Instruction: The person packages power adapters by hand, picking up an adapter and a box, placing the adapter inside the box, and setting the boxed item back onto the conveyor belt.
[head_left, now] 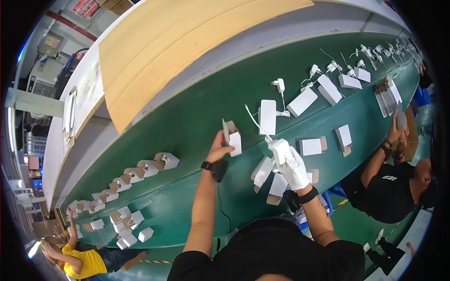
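Note:
My left hand [217,150], bare with a dark wristband, is closed round a small white box [236,144] whose flaps stand open. In a white glove, my right hand [295,169] grips a white power adapter [279,149]. A white cable [253,121] runs from the adapter up and to the left. Just below the right hand lie white boxes with open brown flaps, one of them [262,172] partly under the glove's reach. Beyond the adapter rests a closed-looking white box [267,117] on the green work surface [197,110].
Open boxes [147,167] stand in a row at left. Boxes, plug adapters [280,85] and cables line the far right. A tan board [187,42] covers the shelf behind. A co-worker in black [389,187] handles flat cartons at right; another in yellow [86,262] is at lower left.

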### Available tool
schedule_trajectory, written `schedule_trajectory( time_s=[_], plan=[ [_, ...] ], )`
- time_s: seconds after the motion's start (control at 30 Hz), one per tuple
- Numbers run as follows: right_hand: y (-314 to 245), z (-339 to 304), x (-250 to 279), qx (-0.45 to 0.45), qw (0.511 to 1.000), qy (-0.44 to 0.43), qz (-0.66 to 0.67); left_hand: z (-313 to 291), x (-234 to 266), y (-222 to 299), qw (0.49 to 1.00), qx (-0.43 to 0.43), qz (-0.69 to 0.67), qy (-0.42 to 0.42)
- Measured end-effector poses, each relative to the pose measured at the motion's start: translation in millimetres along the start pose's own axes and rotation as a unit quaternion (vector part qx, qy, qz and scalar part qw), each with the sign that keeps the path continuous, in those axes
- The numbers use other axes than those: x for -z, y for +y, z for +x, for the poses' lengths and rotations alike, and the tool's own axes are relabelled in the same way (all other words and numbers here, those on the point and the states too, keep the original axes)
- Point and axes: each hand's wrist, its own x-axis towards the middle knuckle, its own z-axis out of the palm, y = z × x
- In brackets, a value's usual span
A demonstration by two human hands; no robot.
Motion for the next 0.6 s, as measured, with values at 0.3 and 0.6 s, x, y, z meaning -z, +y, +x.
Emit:
schedule_trajectory(
  time_s=[0.3,0.6],
  plan=[
    [-25,14,-31,0.106,0.897,-0.155,-0.399,-51,-27,69,0.979,0.107,0.017,-0.171],
    [-21,37,-42,0.235,0.548,-0.313,-0.740,-55,-69,62,0.963,-0.045,0.248,-0.096]
  ],
)
